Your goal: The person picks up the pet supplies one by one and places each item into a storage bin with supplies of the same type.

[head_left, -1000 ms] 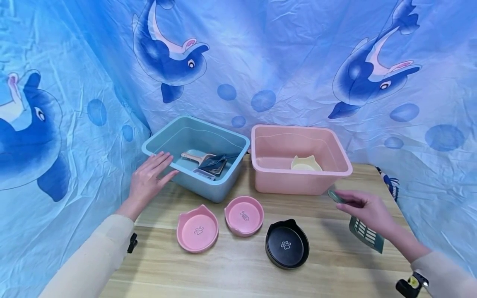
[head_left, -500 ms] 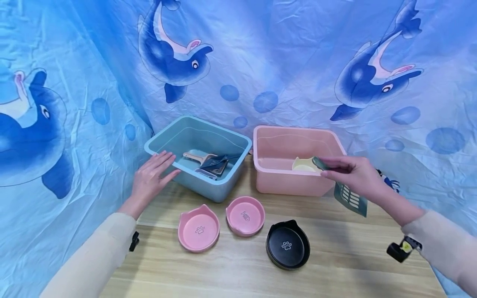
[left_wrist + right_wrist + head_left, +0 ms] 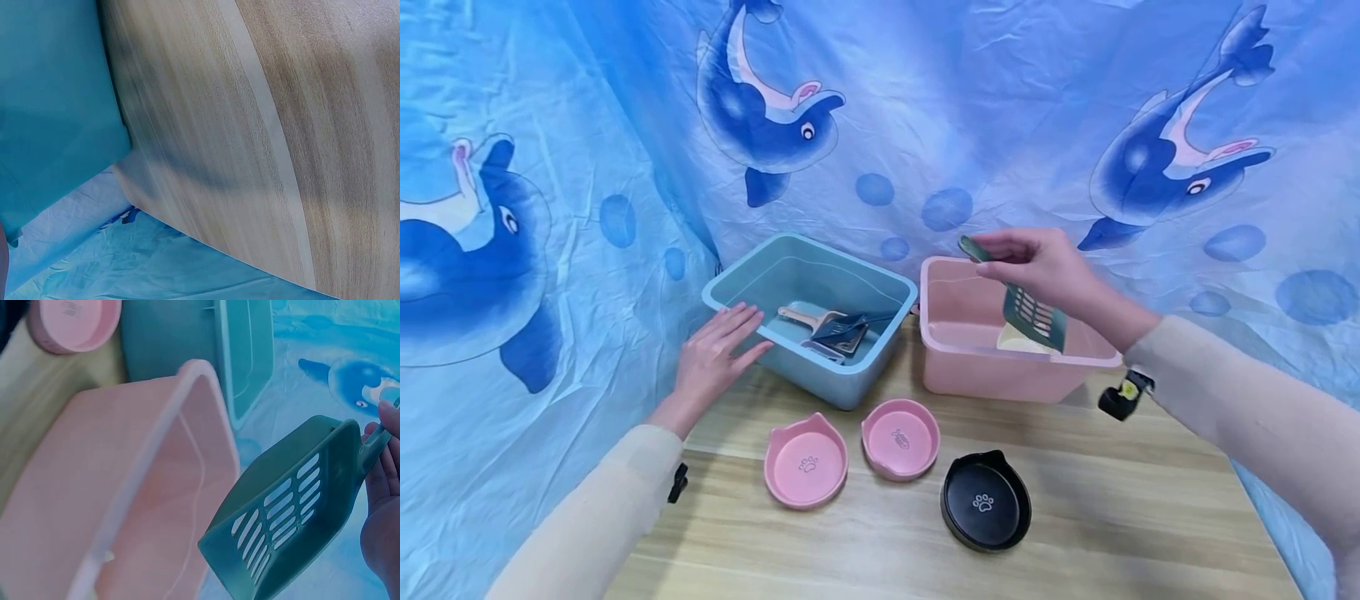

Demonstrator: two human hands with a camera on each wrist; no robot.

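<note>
A green slotted litter scoop (image 3: 287,506) is gripped by its handle in my right hand (image 3: 1037,262), above the pink bin (image 3: 985,375). The scoop's blade hangs downward over the bin's opening in the head view. Inside that bin sits a cream cat-eared bowl (image 3: 1018,340), partly hidden behind the scoop. My left hand (image 3: 715,354) rests on the near rim of the blue bin (image 3: 820,387), fingers extended. Within the blue bin lie a scoop with a pale handle (image 3: 801,317), a dark blue scoop (image 3: 842,327) and a greyish piece (image 3: 823,350).
On the wooden table (image 3: 1112,500), in front of the bins, stand a pink eared bowl with a paw print (image 3: 807,467), a pink bowl with a fish print (image 3: 901,442) and a black bowl (image 3: 985,504). A blue dolphin-print curtain (image 3: 910,100) hangs behind and at the left.
My right hand has carried the green litter scoop left and upward, from beside the pink bin to above it. My left hand stays on the blue bin's rim. The head view shifts slightly.
</note>
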